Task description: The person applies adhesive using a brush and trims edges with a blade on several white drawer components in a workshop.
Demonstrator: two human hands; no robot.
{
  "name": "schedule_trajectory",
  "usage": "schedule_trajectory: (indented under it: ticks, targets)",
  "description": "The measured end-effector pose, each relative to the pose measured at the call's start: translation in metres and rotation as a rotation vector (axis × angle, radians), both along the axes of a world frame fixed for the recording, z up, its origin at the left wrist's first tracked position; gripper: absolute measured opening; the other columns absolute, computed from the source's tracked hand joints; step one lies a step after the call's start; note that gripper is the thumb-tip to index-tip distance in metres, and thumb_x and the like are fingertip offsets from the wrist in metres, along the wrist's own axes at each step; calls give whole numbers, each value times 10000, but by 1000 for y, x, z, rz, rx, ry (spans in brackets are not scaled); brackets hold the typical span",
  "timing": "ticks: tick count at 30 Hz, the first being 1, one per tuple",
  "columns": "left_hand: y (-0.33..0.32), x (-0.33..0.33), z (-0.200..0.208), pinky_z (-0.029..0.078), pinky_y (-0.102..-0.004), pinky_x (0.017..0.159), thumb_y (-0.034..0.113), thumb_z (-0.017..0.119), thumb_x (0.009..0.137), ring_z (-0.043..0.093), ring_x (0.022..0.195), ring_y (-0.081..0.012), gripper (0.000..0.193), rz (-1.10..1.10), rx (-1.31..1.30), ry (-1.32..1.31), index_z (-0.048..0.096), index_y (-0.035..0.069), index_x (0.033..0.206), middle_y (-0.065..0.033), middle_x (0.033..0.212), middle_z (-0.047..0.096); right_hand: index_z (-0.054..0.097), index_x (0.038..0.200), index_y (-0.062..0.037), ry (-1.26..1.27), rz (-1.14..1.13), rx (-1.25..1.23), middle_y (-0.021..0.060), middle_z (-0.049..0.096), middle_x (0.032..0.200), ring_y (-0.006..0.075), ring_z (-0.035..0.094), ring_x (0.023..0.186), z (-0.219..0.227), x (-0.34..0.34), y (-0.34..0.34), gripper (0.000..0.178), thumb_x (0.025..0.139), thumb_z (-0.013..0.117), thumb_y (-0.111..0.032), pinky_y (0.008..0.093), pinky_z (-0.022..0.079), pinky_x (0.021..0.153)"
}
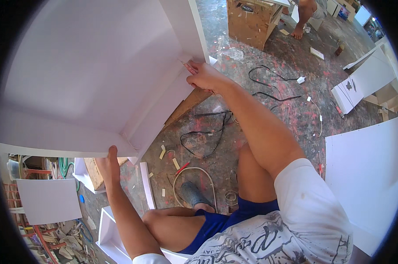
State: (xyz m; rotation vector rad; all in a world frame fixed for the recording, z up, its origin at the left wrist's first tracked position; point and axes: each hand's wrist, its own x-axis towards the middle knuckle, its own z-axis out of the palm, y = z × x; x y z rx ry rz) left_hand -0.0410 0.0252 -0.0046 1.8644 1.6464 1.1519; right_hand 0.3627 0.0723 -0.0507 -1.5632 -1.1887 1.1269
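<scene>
A large white open-fronted cabinet (93, 66) fills the upper left, tilted, with its inside facing me. My left hand (108, 169) grips its lower edge, thumb over the front rim and the other fingers hidden beneath. At the cabinet's right inner corner, my right hand (204, 77) is closed around a slim reddish pencil (189, 67). The pencil's pale tip points toward the inner panel; whether it touches cannot be made out. A narrow white strip (157, 103) runs along the cabinet's lower right side, beneath my right hand.
Black cable (207, 132) and a pale hose loop (175, 182) lie on the stained floor near my foot. White panels (366, 176) stand at right. A brown wooden box (251, 24) and another person's leg (305, 17) are farther off. Scraps (67, 246) pile up lower left.
</scene>
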Motion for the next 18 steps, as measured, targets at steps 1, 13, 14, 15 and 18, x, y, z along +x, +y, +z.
schedule_trajectory:
  ticks: [1, 13, 14, 15, 18]
  targets:
    - [1, -1, 0, 466, -397, 947, 82, 582, 854, 606, 1022, -294, 335, -18, 0, 31, 619, -117, 1121, -172, 1082, 652, 645, 1067, -21, 5, 36, -11, 71, 573, 704, 177, 520, 510, 2, 2, -4, 338, 760, 691, -154, 347, 392, 442]
    - [1, 1, 0, 462, -409, 963, 137, 609, 901, 607, 1044, -299, 355, -23, 9, 75, 626, -107, 1158, -189, 1119, 661, 699, 1107, 17, -732, -80, 175, 287, 721, 995, 463, 701, 995, 6, 16, -30, 328, 896, 657, -230, 521, 549, 885]
    - [2, -2, -2, 462, -412, 965, 180, 637, 934, 606, 1048, -298, 369, -39, 37, 80, 626, -106, 1167, -192, 1133, 662, 720, 1075, -8, -781, -105, 218, 274, 730, 1019, 457, 704, 1006, 7, 15, -34, 284, 903, 660, -226, 535, 554, 905]
    - [3, -1, -5, 462, -412, 965, 180, 637, 934, 606, 1048, -298, 369, -37, 35, 76, 626, -106, 1167, -192, 1133, 662, 720, 1075, -8, -785, -102, 217, 274, 730, 1019, 457, 704, 1006, 14, 13, -39, 284, 903, 660, -226, 535, 554, 905]
    - [4, 4, -10, 461, -414, 982, 337, 677, 999, 600, 1075, -290, 483, -10, 76, 29, 626, -108, 1178, -183, 1175, 657, 721, 1115, -53, -886, -171, 166, 242, 739, 994, 448, 710, 996, 22, 9, -44, 264, 931, 648, -228, 547, 550, 882]
